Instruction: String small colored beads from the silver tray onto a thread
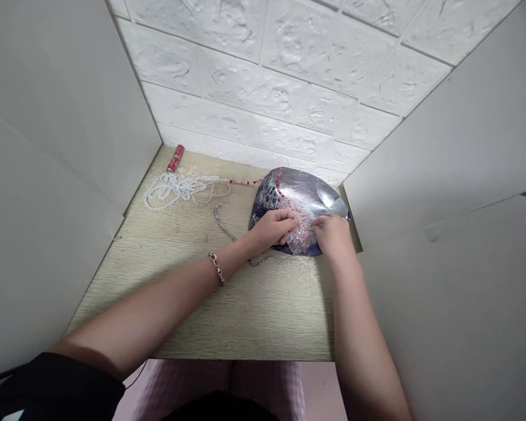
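Note:
A heap of small multicoloured beads [302, 231] lies on a silvery, foil-like bag [304, 181] with dark patterned sides. My left hand [274, 227] is at the left of the heap, its thumb and fingers pinched together. On the heap's right side my right hand [332, 233] also has its fingertips closed in a pinch. Whatever sits between the fingers of either hand is too small to make out. A strand of red and pink beads [243, 182] runs over the table onto the bag. Fine clear thread [304, 270] curls on the tabletop just below the bag.
White bead strands [175, 190] lie in a tangle at the back left, beside a red cylinder [176, 158]. A grey-green bead strand [223, 225] passes under my left forearm. The wooden table [245, 327] meets a white brick-pattern wall [263, 105], with pale panels on both sides.

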